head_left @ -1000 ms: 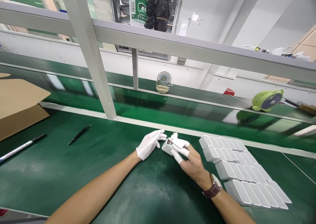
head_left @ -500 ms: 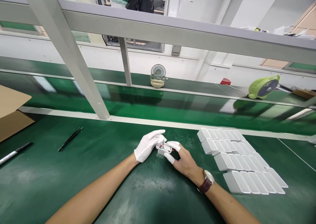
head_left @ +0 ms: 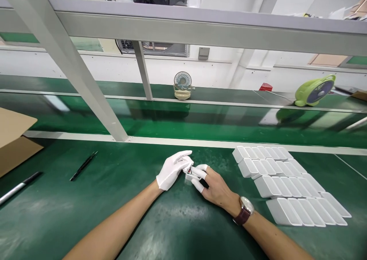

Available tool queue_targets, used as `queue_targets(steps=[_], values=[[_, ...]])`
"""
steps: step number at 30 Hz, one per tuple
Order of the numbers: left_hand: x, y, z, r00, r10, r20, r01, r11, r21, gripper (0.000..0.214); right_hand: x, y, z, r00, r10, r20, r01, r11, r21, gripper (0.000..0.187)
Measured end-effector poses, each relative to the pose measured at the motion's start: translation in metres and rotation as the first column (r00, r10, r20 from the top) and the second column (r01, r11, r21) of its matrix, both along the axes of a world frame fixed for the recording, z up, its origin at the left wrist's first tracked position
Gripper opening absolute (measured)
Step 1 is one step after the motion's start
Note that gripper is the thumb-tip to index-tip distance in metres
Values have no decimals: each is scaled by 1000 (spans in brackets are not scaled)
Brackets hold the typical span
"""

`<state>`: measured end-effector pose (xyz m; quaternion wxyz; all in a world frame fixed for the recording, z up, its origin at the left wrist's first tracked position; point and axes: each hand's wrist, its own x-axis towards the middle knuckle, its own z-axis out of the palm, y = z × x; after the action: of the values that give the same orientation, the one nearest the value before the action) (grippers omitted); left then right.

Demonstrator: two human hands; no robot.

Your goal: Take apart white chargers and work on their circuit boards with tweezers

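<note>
My left hand [head_left: 173, 170], in a white glove, is closed on the far left end of a small white plastic case [head_left: 189, 177]. White finger cots cover fingertips of my right hand [head_left: 210, 181]. Its thumb presses the near right side of the case, and a finger reaches over the open top. A bit of red and dark, perhaps wires, shows inside the case between the hands. The fingers hide most of the case, which is held just over the green table [head_left: 172, 221].
Rows of white open cases [head_left: 289, 187] stand at the right. Black tweezers [head_left: 83, 166], a silver-and-black pen-like tool [head_left: 20, 187] and a cardboard box [head_left: 14, 137] lie left. Behind a metal frame [head_left: 172, 23] stand a small fan [head_left: 182, 85] and a green fan [head_left: 315, 91].
A right-hand finger has moved from the case's right edge onto its open top. My left hand keeps its hold. The camera view has tilted slightly.
</note>
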<state>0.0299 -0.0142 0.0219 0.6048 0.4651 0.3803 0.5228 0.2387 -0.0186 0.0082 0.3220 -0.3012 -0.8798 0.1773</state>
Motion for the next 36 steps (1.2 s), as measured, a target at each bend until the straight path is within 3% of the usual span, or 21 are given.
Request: queue_targets(steps=[3,8,10,12,15,17,20,22,23,36], values=[[1,0,2,1000,-5,-1,5,1000,1,43,2,0,-3,997,7,-79,-6,1000,13,49],[1,0,3,1000,0,-14,-1,1000,-16,44,5,-2,-6,998,40,-41,-38,998,42,35],[0,0,4,999,8,-36,-9,1000,-15,43,4,-1,-7,996,58,-74,-59,998,-15,33],[1,-1,5,994,42,-100,-40,999,26,44,2,1,-8,978,42,-204,-76,985,-158,31],[7,-6,5,943,128,-307,-76,981,176,55,0,8,-9,869,-160,-468,-107,862,-495,30],[14,-12,5,855,189,-483,-40,953,301,74,-1,13,-9,795,-275,-540,-171,754,-635,34],[23,-22,4,722,281,-632,33,899,437,72,0,14,-8,751,-318,-578,-319,591,-740,39],[27,-26,4,696,324,-641,36,876,481,57,1,12,-7,740,-331,-586,-391,497,-775,39],[27,-27,4,697,335,-635,29,871,491,53,1,11,-7,745,-329,-580,-396,482,-782,39],[25,-26,3,682,309,-663,56,881,469,50,0,10,-5,786,-326,-525,-333,492,-805,37]])
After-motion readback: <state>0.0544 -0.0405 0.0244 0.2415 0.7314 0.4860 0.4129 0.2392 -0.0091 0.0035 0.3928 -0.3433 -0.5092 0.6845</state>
